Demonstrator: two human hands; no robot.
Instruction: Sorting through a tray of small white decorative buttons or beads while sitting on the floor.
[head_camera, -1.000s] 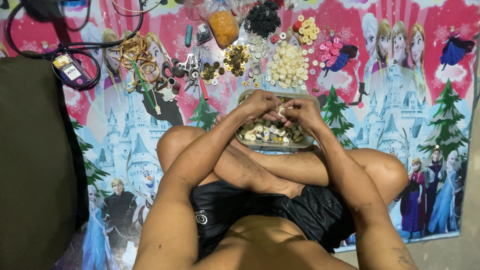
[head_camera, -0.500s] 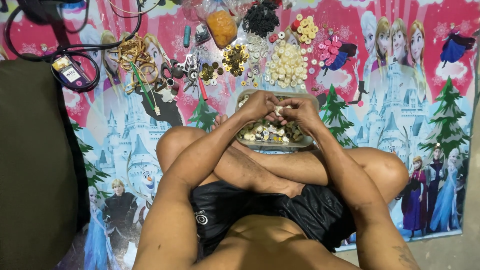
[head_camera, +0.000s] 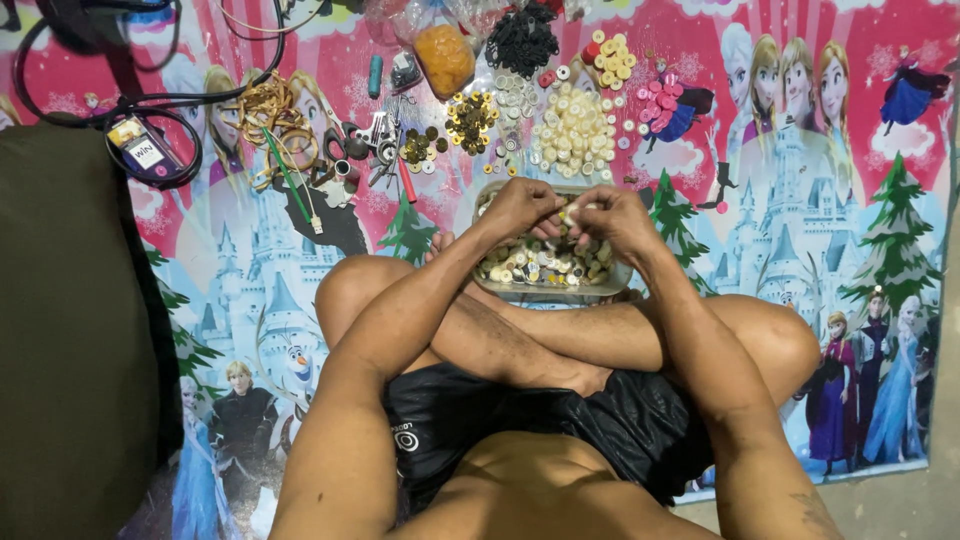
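Note:
I sit cross-legged on a colourful printed mat (head_camera: 780, 200). A clear rectangular tray (head_camera: 620, 280) full of small cream and dark round pieces rests on my shins. Both hands hover just above it, fingertips pinched together over a small cream piece (head_camera: 570, 212). My left hand (head_camera: 518, 208) and my right hand (head_camera: 612, 218) touch each other at the fingertips. The piece is mostly hidden by my fingers.
Beyond the tray lie a pile of cream rings (head_camera: 572, 135), black pieces (head_camera: 520, 40), brass bits (head_camera: 468, 120), an orange bag (head_camera: 444, 58), scissors and pliers (head_camera: 372, 140), rubber bands (head_camera: 262, 110). Black cables (head_camera: 120, 100) and a dark cushion (head_camera: 70, 330) lie at left.
Both hands stay pinched together over the tray, with only slight finger movement.

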